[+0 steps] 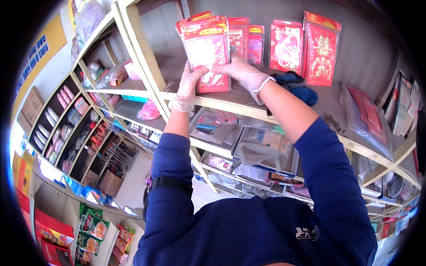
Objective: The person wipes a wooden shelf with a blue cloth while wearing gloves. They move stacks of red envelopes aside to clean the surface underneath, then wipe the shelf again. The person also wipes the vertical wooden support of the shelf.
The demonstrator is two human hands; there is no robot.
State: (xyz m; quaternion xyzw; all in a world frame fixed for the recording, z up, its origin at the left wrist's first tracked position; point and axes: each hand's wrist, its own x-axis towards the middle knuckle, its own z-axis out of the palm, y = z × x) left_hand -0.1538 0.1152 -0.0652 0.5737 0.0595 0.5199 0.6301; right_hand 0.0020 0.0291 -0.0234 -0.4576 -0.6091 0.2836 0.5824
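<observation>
Both my hands wear thin translucent gloves. Between them stands a stack of red envelope packets (213, 81) in clear sleeves, upright on a wooden shelf (246, 88). My left hand (189, 84) grips the lower left side of the stack, thumb across its front. Along the right edge, my right hand (241, 71) holds the same stack, its thumb also on the front; the far fingertips are partly hidden. Glare washes out the middle of the front packet. Just behind are more red packets (239, 36) and a smaller pink-red packet (256, 46), leaning back.
Two red packets with gold print (287, 46) (322, 53) lean farther right. A dark blue cloth item (299, 91) lies by my right forearm. Flat plastic-wrapped red packets (369, 113) rest at the right. Below are trays (216, 129); a wooden upright (141, 50) stands left.
</observation>
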